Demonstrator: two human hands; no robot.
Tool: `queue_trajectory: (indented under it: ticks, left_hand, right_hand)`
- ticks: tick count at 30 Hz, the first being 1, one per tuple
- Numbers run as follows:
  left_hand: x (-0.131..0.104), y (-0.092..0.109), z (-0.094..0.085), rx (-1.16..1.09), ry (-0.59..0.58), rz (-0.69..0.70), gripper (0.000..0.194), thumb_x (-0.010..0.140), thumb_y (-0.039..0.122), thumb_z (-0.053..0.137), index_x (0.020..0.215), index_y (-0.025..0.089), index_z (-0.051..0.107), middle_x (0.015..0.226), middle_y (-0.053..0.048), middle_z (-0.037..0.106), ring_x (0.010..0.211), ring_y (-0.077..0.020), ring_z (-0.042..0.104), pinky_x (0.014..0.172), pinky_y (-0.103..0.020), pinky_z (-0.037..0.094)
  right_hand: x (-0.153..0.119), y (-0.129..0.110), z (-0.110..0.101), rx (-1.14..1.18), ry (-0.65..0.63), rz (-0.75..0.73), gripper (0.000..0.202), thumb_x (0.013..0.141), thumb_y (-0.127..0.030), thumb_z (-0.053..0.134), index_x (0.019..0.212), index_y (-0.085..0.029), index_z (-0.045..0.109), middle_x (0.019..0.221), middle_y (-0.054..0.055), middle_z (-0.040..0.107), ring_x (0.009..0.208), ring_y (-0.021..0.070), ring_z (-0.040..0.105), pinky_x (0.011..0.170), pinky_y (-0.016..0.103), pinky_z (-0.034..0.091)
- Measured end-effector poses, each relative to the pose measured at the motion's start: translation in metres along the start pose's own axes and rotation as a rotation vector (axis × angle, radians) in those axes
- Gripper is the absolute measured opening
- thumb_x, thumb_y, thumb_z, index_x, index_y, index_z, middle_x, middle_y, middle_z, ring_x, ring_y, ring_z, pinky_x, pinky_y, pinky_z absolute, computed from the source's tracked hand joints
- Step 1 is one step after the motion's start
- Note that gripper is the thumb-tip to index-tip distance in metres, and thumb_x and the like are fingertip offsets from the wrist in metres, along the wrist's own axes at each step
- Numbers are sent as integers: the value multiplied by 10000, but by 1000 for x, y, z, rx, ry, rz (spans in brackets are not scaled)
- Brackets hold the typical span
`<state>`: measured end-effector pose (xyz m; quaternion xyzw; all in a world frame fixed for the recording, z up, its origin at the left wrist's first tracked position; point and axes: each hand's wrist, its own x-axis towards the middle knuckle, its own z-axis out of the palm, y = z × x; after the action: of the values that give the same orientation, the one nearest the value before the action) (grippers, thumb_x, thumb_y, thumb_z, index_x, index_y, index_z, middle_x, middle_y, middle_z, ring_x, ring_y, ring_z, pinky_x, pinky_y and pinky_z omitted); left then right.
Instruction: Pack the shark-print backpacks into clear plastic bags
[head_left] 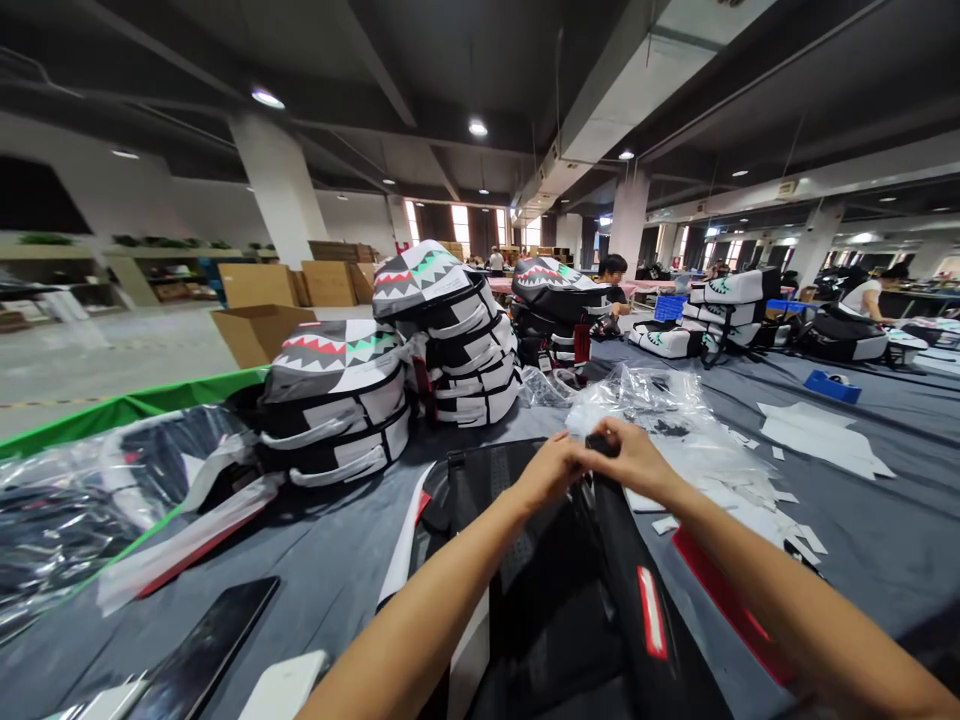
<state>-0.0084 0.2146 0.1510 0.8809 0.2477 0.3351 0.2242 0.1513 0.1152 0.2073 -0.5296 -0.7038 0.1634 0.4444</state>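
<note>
Your right hand (637,458) pinches a small black part (602,444) between thumb and curled fingers. Your left hand (553,466) meets it there, fingers bunched together; whether they grip anything, you cannot tell, as the fingertips are hidden. Both hands are at the far edge of a black bag (544,600), which lies directly before you on the gray-covered table (322,545), beneath your forearms. A red-and-white label (652,612) shows on its right side. Left of the bag lie a dark phone (214,645) and a white object. Beyond stand stacked backpacks (337,400) with zigzag-tooth patterns; to the right, crumpled clear plastic (649,400), paper scraps and a blue tape dispenser (832,385). Farther back, a co-worker (613,290) sits.
</note>
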Motion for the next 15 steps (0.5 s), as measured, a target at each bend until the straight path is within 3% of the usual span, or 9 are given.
queue_trajectory:
  ticks: [2,5,8,11,13,15]
  left_hand:
    - [-7,1,-6,12,30,-119,177,883,195,564,933,190,733,748,2,703,789,-195,690,899,-333,524]
    - [-46,4,-8,-43,82,-304,304,915,186,457,1104,172,695,784,-29,713,670,-173,665,750,-290,525]
    - [-105,31,-6,-345,-51,-433,293,875,280,533,1090,178,705,893,-54,742,822,-210,682,834,-325,542]
    - [-156,72,-8,-564,-186,-481,345,887,418,505,1029,193,724,969,-64,739,1023,-255,642,999,-385,497]
    - [-176,93,-15,-529,-283,-491,336,889,415,482,997,202,718,991,-63,729,1030,-252,632,1006,-368,482]
    - [-182,98,-29,-362,-420,-474,286,871,405,514,927,201,706,945,-57,720,933,-241,644,910,-334,501]
  right_hand:
    - [23,2,-5,143,-124,14,442,764,-588,703,907,-200,546,664,-50,545,577,128,505,541,249,403]
    - [56,15,-1,225,-168,-8,470,826,-595,667,1024,-189,536,660,-68,521,549,120,489,534,247,403]
    - [85,34,26,-47,-111,-46,376,872,-493,683,1051,-183,567,684,-71,503,610,120,492,590,242,387]
    - [103,48,68,-314,-219,-19,361,874,-435,729,1110,-186,618,780,-34,581,744,149,567,690,257,421]
    - [107,57,93,-363,-286,-11,362,850,-435,765,1097,-194,655,914,20,645,878,191,617,775,288,453]
    - [106,65,112,-388,-318,-14,361,821,-433,796,1075,-200,686,1112,83,666,1066,253,620,907,350,462]
